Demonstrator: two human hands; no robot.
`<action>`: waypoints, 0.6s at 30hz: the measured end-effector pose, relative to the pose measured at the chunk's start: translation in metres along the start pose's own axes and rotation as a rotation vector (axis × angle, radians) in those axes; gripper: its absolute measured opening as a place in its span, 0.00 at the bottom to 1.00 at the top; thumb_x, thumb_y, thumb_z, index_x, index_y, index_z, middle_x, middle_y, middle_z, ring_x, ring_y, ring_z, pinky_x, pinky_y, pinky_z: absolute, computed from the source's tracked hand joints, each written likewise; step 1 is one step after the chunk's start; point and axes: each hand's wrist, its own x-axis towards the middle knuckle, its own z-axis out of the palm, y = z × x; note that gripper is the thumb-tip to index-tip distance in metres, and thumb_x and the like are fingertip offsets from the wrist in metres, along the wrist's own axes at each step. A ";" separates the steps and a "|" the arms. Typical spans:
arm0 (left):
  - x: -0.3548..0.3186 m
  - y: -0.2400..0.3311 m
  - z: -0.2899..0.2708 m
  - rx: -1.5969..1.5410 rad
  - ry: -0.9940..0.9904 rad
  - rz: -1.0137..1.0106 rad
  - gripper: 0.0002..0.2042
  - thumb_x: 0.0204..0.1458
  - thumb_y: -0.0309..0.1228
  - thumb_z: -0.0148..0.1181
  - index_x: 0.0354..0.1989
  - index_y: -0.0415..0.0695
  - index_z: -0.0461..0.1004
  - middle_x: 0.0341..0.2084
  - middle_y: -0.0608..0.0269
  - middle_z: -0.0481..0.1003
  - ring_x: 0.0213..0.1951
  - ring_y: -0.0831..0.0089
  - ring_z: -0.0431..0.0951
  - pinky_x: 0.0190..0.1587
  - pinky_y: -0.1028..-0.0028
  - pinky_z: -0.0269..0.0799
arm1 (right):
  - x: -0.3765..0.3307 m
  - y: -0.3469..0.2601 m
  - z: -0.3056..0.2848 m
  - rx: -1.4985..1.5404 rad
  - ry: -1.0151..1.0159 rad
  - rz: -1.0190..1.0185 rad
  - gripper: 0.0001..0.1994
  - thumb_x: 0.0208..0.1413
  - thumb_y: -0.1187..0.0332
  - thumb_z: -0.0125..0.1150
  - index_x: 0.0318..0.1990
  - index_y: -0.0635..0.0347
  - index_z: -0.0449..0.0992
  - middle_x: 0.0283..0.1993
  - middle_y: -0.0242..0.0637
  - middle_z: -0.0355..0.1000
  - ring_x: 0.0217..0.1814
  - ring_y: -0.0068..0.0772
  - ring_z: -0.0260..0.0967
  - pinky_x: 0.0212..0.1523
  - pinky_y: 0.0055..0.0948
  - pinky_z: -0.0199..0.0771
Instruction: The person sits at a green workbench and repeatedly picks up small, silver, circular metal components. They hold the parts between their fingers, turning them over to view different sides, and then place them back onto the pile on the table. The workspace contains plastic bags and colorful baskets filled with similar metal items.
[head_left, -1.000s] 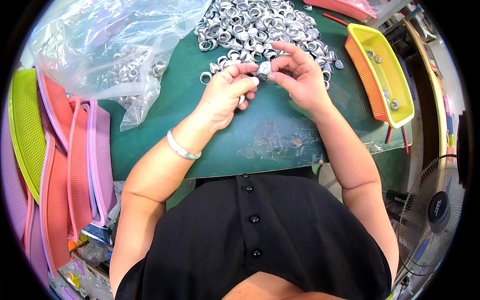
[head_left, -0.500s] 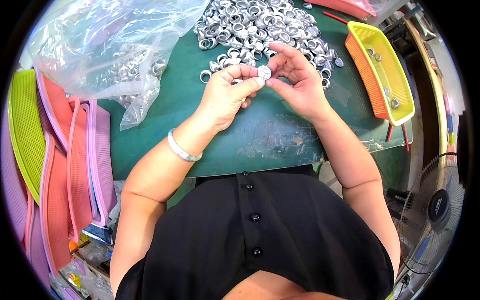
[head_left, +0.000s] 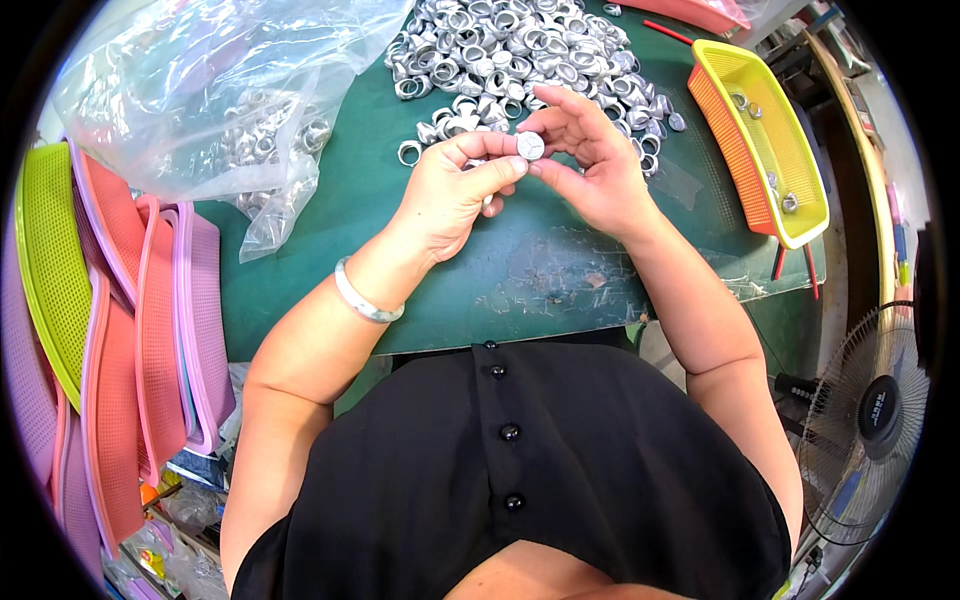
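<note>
A silver-grey ring with a flat round face is held up over the table, its face marked with raised lines. My left hand pinches its left side between thumb and forefinger. From the other side, the curved fingers and thumb of my right hand close on the ring's edge, the forefinger raised. The ring's band is hidden behind my fingers. Just beyond both hands lies a big heap of similar grey metal rings, some loose ones at its near edge.
At the left, a clear plastic bag holds more rings. A yellow-and-orange basket with several rings stands right on the green table. Stacked coloured baskets fill the left side. A fan stands at the lower right.
The fingers of my right hand have shifted slightly left, closing in on the ring's edge. My left hand keeps its pinch almost unmoved.
</note>
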 end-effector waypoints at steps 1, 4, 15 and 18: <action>0.000 0.000 0.000 0.001 0.001 0.001 0.06 0.48 0.23 0.58 0.35 0.42 0.74 0.25 0.70 0.72 0.24 0.83 0.68 0.21 0.84 0.59 | 0.000 0.000 0.000 -0.002 0.001 0.002 0.30 0.43 0.84 0.58 0.57 0.58 0.59 0.42 0.35 0.68 0.43 0.24 0.67 0.46 0.24 0.69; 0.000 0.000 0.000 -0.001 -0.002 -0.007 0.06 0.48 0.23 0.57 0.35 0.42 0.74 0.25 0.70 0.72 0.24 0.83 0.68 0.21 0.84 0.59 | -0.001 0.001 0.000 -0.006 0.005 0.006 0.30 0.43 0.84 0.59 0.57 0.58 0.59 0.42 0.35 0.68 0.42 0.23 0.68 0.46 0.24 0.69; -0.001 0.001 0.001 -0.003 0.002 -0.024 0.06 0.48 0.24 0.57 0.35 0.43 0.74 0.24 0.70 0.72 0.24 0.83 0.69 0.21 0.84 0.59 | 0.000 -0.001 0.001 0.004 0.002 0.014 0.30 0.44 0.83 0.59 0.57 0.58 0.59 0.41 0.35 0.68 0.42 0.23 0.68 0.46 0.24 0.69; -0.001 0.001 0.001 0.000 -0.004 -0.023 0.06 0.48 0.24 0.58 0.35 0.43 0.74 0.24 0.70 0.72 0.24 0.83 0.69 0.20 0.84 0.59 | -0.001 -0.001 0.000 -0.004 0.002 0.015 0.30 0.44 0.83 0.59 0.57 0.58 0.59 0.41 0.35 0.68 0.42 0.23 0.68 0.46 0.24 0.69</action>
